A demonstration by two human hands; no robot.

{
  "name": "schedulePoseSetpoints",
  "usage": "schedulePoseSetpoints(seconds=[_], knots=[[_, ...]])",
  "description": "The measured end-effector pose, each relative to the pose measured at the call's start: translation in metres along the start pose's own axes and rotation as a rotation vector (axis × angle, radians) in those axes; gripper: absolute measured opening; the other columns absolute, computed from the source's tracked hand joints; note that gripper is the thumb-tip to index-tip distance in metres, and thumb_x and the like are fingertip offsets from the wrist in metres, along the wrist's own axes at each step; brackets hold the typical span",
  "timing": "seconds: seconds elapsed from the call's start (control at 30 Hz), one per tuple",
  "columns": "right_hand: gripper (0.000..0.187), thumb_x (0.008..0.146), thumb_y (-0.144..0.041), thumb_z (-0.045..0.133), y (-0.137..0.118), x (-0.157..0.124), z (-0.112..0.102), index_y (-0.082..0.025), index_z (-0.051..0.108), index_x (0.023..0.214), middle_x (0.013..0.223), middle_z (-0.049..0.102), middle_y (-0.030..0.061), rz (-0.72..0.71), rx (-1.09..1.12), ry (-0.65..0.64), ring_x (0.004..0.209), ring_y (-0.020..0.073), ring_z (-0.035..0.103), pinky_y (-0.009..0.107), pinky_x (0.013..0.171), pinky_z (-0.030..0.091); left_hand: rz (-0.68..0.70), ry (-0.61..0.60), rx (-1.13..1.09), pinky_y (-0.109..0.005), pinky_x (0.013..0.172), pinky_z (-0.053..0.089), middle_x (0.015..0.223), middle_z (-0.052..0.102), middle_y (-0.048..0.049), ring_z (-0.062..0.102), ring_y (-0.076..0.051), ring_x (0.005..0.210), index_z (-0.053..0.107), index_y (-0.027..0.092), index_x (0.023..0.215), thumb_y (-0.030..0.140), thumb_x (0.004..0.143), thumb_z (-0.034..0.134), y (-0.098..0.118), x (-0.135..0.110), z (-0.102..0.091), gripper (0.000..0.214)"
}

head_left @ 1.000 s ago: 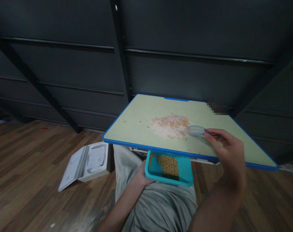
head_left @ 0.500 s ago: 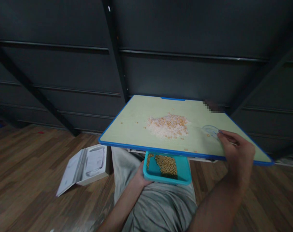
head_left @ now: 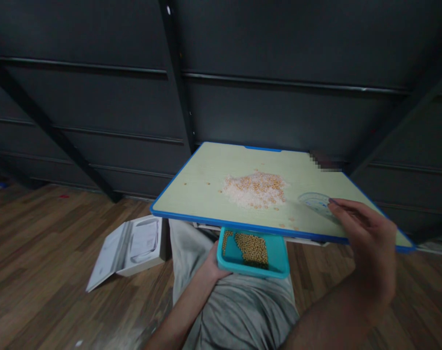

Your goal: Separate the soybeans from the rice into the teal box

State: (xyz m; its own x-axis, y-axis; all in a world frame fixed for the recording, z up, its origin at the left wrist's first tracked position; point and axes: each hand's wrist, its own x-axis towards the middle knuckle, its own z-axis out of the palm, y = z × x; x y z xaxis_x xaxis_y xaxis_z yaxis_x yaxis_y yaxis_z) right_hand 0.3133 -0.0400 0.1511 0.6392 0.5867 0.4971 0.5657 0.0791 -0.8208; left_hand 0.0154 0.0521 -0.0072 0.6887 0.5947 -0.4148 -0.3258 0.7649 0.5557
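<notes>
My right hand (head_left: 362, 223) pinches a clear, half-round plastic protractor (head_left: 315, 201) by its right end, above the right part of a pale yellow-green tabletop (head_left: 191, 197) with a blue rim. Left of it lies a mixed heap of white rice grains (head_left: 238, 197) and soybeans (head_left: 257, 183), with a few loose beans around. Below the table's front edge, my left hand (head_left: 213, 265) grips the left side of a turquoise plastic tray (head_left: 224, 265) over my lap. Round, tan soybeans (head_left: 253, 248) fill part of that tray. Its far side is partly covered by the tabletop.
An opened white box (head_left: 144, 243) with papers inside rests on the wooden floor (head_left: 53, 272) to the left. Behind the table stands a dark panelled wall (head_left: 279, 112) with metal bars. A pixelated patch covers the table's back right corner.
The protractor has turned so that more of its face shows, and my right hand has shifted slightly right. My left hand and the tray stay about where they were.
</notes>
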Motion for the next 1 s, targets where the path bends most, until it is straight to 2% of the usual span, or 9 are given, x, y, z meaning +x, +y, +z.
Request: schedulePoseSetpoints(seconds=[0.1, 0.27, 0.37, 0.53, 0.77, 0.9, 1.0], knots=[[0.023, 0.084, -0.047, 0.087, -0.006, -0.002, 0.002, -0.027, 0.087, 0.097, 0.100, 0.087, 0.0073, -0.049, 0.045, -0.189, 0.090, 0.0296, 0.081, 0.046, 0.087, 0.065, 0.012, -0.033, -0.018, -0.059, 0.124, 0.051, 0.122, 0.088, -0.0144, 0.066, -0.043, 0.145, 0.079, 0.026, 0.112, 0.061, 0.068, 0.082, 0.000, 0.000, 0.002, 0.055], [0.019, 0.087, -0.046, 0.086, -0.023, -0.003, 0.012, -0.027, 0.088, 0.092, 0.094, 0.087, 0.0066, -0.133, 0.058, -0.452, 0.084, 0.0275, 0.081, 0.040, 0.078, 0.066, 0.024, -0.029, -0.016, -0.056, 0.124, 0.051, 0.117, 0.089, -0.0129, 0.064, -0.042, 0.148, 0.081, 0.027, 0.104, 0.058, 0.071, 0.080, 0.002, -0.003, 0.005, 0.045], [0.021, 0.087, -0.047, 0.087, -0.030, -0.004, 0.015, -0.026, 0.088, 0.090, 0.090, 0.086, 0.0065, -0.125, 0.079, -0.535, 0.080, 0.0263, 0.080, 0.037, 0.074, 0.066, 0.011, 0.004, 0.000, -0.054, 0.125, 0.050, 0.122, 0.088, -0.0105, 0.063, -0.040, 0.149, 0.081, 0.027, 0.109, 0.054, 0.071, 0.077, 0.004, -0.005, 0.009, 0.047], [0.027, 0.086, -0.050, 0.089, -0.034, -0.006, 0.019, -0.024, 0.088, 0.093, 0.090, 0.087, 0.0076, -0.094, 0.121, -0.622, 0.078, 0.0260, 0.082, 0.036, 0.072, 0.069, 0.021, -0.016, -0.021, -0.057, 0.126, 0.049, 0.124, 0.088, -0.0125, 0.060, -0.042, 0.152, 0.080, 0.024, 0.126, 0.057, 0.072, 0.081, 0.006, -0.009, 0.019, 0.063], [0.021, 0.089, -0.045, 0.088, -0.037, -0.008, 0.021, -0.025, 0.088, 0.095, 0.093, 0.087, 0.0073, -0.115, 0.149, -0.668, 0.082, 0.0255, 0.082, 0.036, 0.075, 0.069, 0.004, -0.014, -0.009, -0.057, 0.124, 0.051, 0.124, 0.088, -0.0122, 0.062, -0.043, 0.150, 0.075, 0.024, 0.139, 0.059, 0.075, 0.081, 0.009, -0.011, 0.023, 0.073], [0.017, 0.089, -0.042, 0.088, -0.037, -0.008, 0.024, -0.026, 0.088, 0.094, 0.094, 0.087, 0.0066, -0.147, 0.140, -0.555, 0.086, 0.0266, 0.082, 0.037, 0.079, 0.068, 0.000, -0.042, -0.005, -0.056, 0.124, 0.052, 0.126, 0.087, -0.0107, 0.064, -0.042, 0.148, 0.074, 0.026, 0.140, 0.060, 0.076, 0.081, 0.007, -0.008, 0.018, 0.073], [0.015, 0.089, -0.039, 0.087, -0.040, -0.010, 0.030, -0.026, 0.089, 0.094, 0.095, 0.087, 0.0070, -0.161, 0.143, -0.516, 0.089, 0.0278, 0.082, 0.039, 0.081, 0.068, 0.021, -0.071, -0.020, -0.056, 0.125, 0.051, 0.130, 0.086, -0.0110, 0.064, -0.042, 0.148, 0.075, 0.026, 0.139, 0.059, 0.074, 0.084, 0.005, -0.006, 0.014, 0.074]])
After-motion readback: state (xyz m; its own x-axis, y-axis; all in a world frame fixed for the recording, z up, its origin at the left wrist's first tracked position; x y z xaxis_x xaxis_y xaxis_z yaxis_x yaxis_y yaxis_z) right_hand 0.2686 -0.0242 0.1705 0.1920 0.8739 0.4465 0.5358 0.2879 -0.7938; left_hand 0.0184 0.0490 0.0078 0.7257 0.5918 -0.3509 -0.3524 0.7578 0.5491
